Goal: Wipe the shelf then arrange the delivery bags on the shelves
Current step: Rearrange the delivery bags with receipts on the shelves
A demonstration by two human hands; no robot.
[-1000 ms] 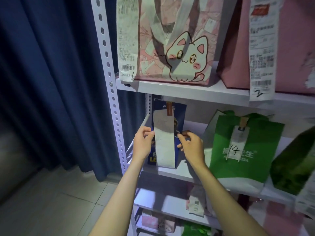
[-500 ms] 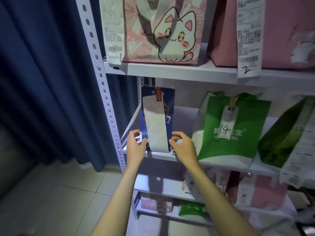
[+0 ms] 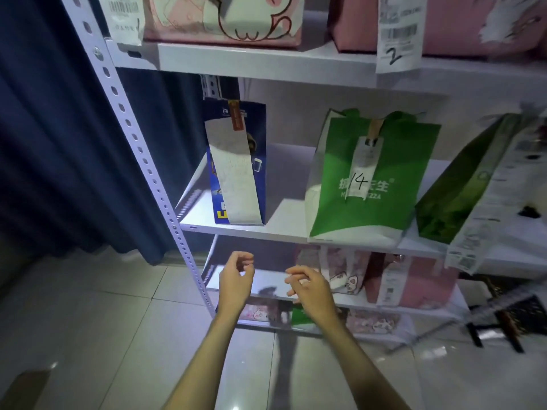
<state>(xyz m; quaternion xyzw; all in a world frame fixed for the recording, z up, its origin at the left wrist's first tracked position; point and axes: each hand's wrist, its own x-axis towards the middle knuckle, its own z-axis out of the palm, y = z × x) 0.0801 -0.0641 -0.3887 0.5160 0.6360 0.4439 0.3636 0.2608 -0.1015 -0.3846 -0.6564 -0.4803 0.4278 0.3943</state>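
- The blue bag (image 3: 236, 164) stands upright near the left end of the middle shelf (image 3: 284, 229), close to the front edge, with a long white receipt (image 3: 236, 184) hanging down its face; I cannot see what is in it.
- Further right on the same shelf stands the green bag (image 3: 367, 179), its tag marked 14, top closed; just beside it a darker green bag (image 3: 461, 184) leans tilted at the right end.
- On the shelf above sit a pink cat bag (image 3: 225, 22) and a plain pink bag (image 3: 473, 22), the latter's slip marked 2.
- The left hand (image 3: 235, 281) and the right hand (image 3: 310, 287) hang in the air below the middle shelf's front edge, fingers loosely curled, holding nothing.
- A second ago both hands were at the blue bag's sides; they have since let go and dropped away, and the bag stands alone.
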